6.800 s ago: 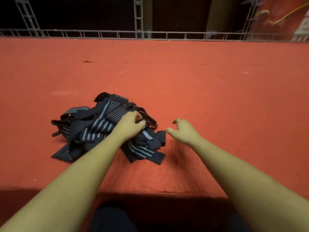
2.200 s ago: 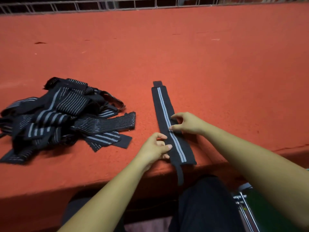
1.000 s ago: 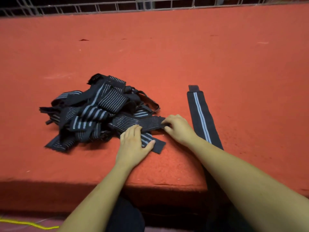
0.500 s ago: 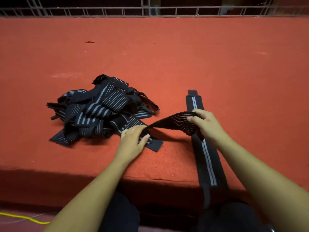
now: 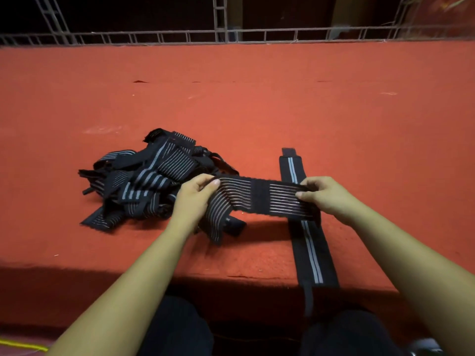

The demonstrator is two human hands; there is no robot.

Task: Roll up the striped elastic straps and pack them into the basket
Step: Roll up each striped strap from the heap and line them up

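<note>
Strap (image 5: 259, 199) held across mid-frame
Its long axis runs side to side; left hand (image 5: 195, 199) and right hand (image 5: 326, 196) pinch it.

left hand (image 5: 195, 199) risen off the pile (image 5: 144, 181) to pinch the thin-striped strap (image 5: 259, 199); strap now lifted, stretched wide across to the right hand (image 5: 326, 195), loose end hanging below the left hand
</note>
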